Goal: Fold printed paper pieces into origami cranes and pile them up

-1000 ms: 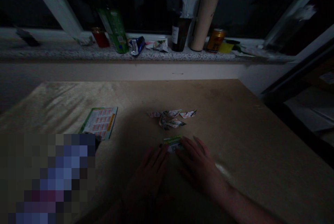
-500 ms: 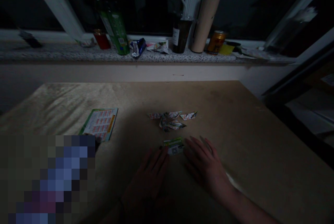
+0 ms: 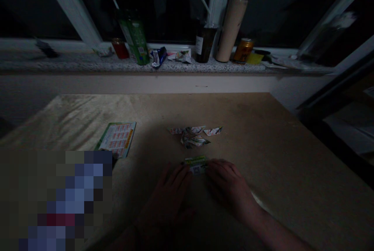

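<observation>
A small piece of green and white printed paper [image 3: 196, 166] lies on the table between my two hands, with a dark square code on it. My left hand [image 3: 172, 188] rests low at its left edge, fingers stretched out and palm down. On the other side, the fingertips of my right hand [image 3: 229, 182] touch the paper's right edge; the fingers lie close together and slightly bent, and the thumb is in shadow. Just beyond are several folded, pointed strips of printed paper [image 3: 194, 141], partly overlapping, one strip [image 3: 213, 130] a little apart at the right.
A printed calendar sheet [image 3: 118, 138] lies on the table [image 3: 254, 126] at the left. A pixelated patch hides the lower left. Along the stone windowsill [image 3: 175, 66] stand a green bottle [image 3: 136, 40], a dark cup [image 3: 205, 44], a beige flask [image 3: 233, 25] and an orange can [image 3: 243, 51].
The fingers of my right hand have drawn together and bent slightly at the paper's right edge. My left hand stays beside the paper. The whole view has shifted a little.
</observation>
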The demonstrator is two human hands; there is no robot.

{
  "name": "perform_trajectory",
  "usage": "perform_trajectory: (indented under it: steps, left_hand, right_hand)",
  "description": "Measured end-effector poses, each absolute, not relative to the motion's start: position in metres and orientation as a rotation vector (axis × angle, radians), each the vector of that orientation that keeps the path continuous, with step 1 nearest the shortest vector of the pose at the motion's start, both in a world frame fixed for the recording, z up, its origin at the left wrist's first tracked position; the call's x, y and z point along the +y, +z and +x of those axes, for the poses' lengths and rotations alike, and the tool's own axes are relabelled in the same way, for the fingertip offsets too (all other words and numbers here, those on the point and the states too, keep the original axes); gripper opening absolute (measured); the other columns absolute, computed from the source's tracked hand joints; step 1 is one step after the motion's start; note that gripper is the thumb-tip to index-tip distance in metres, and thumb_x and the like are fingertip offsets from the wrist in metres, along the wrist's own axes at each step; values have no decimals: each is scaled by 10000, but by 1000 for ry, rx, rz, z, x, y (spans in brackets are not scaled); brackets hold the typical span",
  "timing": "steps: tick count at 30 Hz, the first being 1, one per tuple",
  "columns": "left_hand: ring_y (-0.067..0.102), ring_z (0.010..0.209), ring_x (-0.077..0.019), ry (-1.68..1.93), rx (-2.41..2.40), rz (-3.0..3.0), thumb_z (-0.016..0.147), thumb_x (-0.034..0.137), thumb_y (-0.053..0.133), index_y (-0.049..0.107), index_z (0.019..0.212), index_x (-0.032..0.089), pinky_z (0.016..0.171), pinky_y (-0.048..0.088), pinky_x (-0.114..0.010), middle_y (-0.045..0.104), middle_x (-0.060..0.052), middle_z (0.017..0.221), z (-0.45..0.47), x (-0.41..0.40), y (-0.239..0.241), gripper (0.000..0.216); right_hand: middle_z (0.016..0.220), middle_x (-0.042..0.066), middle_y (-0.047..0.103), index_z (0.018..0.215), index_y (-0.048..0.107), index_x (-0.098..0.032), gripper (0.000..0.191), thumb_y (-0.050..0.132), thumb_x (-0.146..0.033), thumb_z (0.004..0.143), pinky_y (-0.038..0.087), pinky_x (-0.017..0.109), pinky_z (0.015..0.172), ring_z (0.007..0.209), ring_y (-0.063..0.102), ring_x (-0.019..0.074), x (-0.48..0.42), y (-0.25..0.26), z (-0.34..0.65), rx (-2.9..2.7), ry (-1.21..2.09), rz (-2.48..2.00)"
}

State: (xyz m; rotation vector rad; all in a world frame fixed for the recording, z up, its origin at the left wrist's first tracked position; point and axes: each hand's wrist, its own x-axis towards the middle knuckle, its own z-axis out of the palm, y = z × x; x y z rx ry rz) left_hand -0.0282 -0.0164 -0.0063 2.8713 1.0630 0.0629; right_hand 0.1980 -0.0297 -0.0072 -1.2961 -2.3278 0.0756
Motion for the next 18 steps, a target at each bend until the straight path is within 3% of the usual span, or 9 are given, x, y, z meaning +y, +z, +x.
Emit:
perform_trajectory:
  steps: [7,10,15,18]
  left_hand:
    - [367,1228,-251,348,1310,2692,860,336,478,380,1305,141,1054,255,-455,445,-108,1321,-22,-9,1,496]
    - [341,1250,-253,378,1384,2667,880,349,451,333,1336,110,1049,274,-439,403,-125,1364,-21,-2,2,529]
    - [351,1250,-242,363,1395,2645,873,343,475,415,1285,126,1061,266,-432,433,-107,1349,-21,3,1,469]
    - [391,1221,-229,413,1388,2634,855,280,504,461,1236,149,1066,259,-433,469,-86,1315,-22,4,1,406]
  right_hand:
    - [1078,54,638,1086,590,-201,236,508,-167,867,400,416,943,1036,530,215,-22,-4,192,-2497,61,-1152]
    - [1034,33,650,1039,602,-212,212,545,-145,846,375,399,968,1008,543,196,-15,2,194,-2571,53,-1120]
    - [975,11,659,952,612,-215,149,556,-131,843,281,431,1020,956,560,181,-6,8,192,-2616,-2,-1081]
    - [930,22,660,954,608,-205,148,553,-128,840,338,403,953,907,565,189,-5,6,190,-2619,-24,-1087]
